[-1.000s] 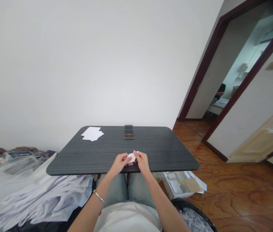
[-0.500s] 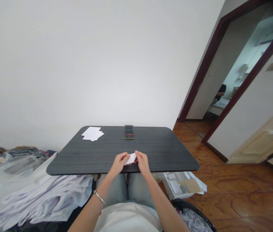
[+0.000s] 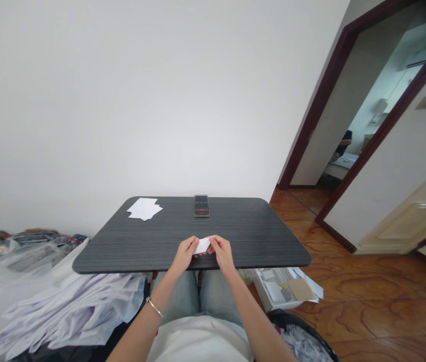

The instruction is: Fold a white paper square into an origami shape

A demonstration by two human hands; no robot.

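Apparently blank paper [image 3: 202, 246] between both hands [image 3: 185, 254] [image 3: 222, 253]

No text can be read anywhere in view. The white paper slip [image 3: 202, 246] and the paper sheets [image 3: 144, 209] on the worktop [image 3: 254, 236] look blank; the upright dark device [image 3: 201, 205] beside those sheets is too blurred to read.

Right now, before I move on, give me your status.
Left hand and right hand pinching white paper above table. Phone, paper stack at far edge.
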